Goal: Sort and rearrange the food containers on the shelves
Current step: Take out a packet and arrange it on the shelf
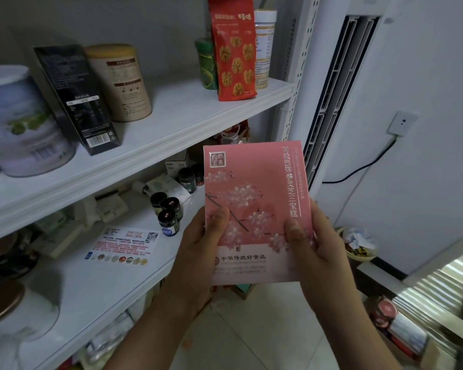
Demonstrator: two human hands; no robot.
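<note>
Both hands hold one item between them: the left hand [198, 252] pinches the lower left edge of a pink blossom-print food box [254, 198], thumb flat on its front, and the right hand [321, 252] grips the lower right edge in the same way. The fingers behind the box are hidden. The box is upright, label towards the camera, in free air in front of the shelving and touching neither shelf.

Hazards, as judged from this arrangement:

1. Both grips sit on the lower half, so the upper half is unsupported. If one hand lets go to clear a space, the box could pivot or slip towards the floor.
2. On the upper shelf [171, 134] the open stretch lies between a beige cylindrical canister [119, 81] and a red walnut bag [234, 49]. The bag is tall and soft and stands at the front edge, so a brush from the box corner could tip it off. Behind it, a green canister [205, 65] and a white jar [264, 46] stand close and could be pushed back.
3. A black carton [75, 97] stands near the same front edge and would topple if nudged.
4. On the middle shelf [96, 289], small dark jars [167, 209] cluster just beside the left hand. Lowering the box there could sweep them over.
</note>
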